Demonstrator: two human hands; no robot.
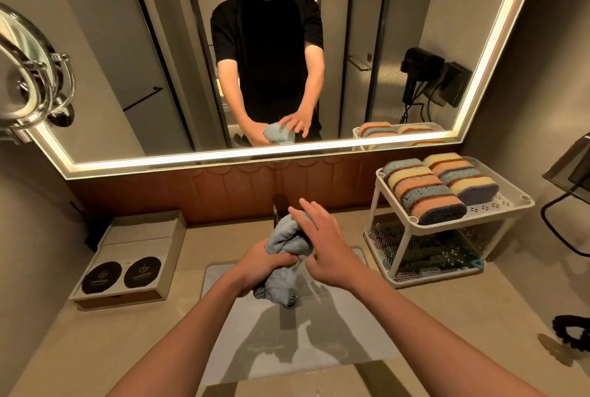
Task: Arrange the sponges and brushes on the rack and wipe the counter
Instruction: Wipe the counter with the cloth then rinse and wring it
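Over the sink basin, my left hand grips a bunched light-blue cloth. My right hand rests against the cloth's right side with its fingers spread and straight. A white two-tier rack stands on the counter to the right. Its top shelf carries two rows of several coloured sponges, lying side by side. Brushes lie on its lower shelf, partly hidden behind the mesh and the legs.
A dark tap rises behind the cloth. A tray with folded towels and two black round coasters sits at the left. A black ring-shaped object lies at the counter's right edge. A big mirror fills the back wall.
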